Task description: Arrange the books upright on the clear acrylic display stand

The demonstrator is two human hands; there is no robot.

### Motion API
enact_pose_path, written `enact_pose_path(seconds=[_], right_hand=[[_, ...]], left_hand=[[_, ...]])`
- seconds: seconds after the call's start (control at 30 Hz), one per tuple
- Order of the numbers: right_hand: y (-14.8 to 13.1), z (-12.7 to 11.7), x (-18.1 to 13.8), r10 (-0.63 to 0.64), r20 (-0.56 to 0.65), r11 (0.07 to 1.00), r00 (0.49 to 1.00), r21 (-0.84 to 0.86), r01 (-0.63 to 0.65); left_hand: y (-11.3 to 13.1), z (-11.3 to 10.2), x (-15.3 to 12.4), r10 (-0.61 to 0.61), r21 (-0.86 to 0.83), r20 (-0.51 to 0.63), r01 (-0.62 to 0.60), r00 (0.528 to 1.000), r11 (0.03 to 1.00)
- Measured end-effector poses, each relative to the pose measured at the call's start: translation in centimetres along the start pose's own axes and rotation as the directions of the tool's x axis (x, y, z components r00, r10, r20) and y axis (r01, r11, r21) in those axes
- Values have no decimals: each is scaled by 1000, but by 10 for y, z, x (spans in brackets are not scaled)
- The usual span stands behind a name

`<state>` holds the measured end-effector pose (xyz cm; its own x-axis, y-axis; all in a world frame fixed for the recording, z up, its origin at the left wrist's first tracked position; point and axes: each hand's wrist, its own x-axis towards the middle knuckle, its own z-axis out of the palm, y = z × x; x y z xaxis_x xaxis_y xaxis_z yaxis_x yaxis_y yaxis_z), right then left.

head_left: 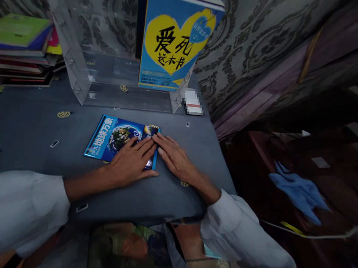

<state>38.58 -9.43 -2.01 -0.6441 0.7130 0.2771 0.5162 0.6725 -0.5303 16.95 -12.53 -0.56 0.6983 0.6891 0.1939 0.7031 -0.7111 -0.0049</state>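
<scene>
A blue book with an Earth picture on its cover (114, 136) lies flat on the grey-blue tablecloth (25, 130). My left hand (133, 161) rests flat on the book's right half, fingers stretched out. My right hand (175, 157) lies flat beside it along the book's right edge, fingertips touching the book's top right corner. Behind the book a clear acrylic stand (93, 65) holds an upright blue book with a yellow heart (172, 39) at its right end.
A stack of books (21, 49) lies at the back left of the table. The table's right edge drops to a dark floor with a blue cloth (297, 191) and a white cable (315, 235). Patterned wallpaper (249, 43) backs the table.
</scene>
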Motion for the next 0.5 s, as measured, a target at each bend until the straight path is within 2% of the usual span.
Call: enact_pose_path(seconds=[0.13,0.23,0.4,0.5], right_hand=[[-15,0,-19,22,17,1000,1000,20,-23],[-23,1,-26,25,27,999,999,24,-26],[-28,3,-26,33,49,999,998,12,-33],[-27,3,-25,37,69,999,997,-13,-36]], left_hand=[[-2,0,-2,80,4,-95,-80,992,997],[0,-3,-1,133,51,-121,-128,984,990],[8,-12,-12,266,133,-86,-253,960,958],[14,-16,-26,291,163,-50,-280,955,946]])
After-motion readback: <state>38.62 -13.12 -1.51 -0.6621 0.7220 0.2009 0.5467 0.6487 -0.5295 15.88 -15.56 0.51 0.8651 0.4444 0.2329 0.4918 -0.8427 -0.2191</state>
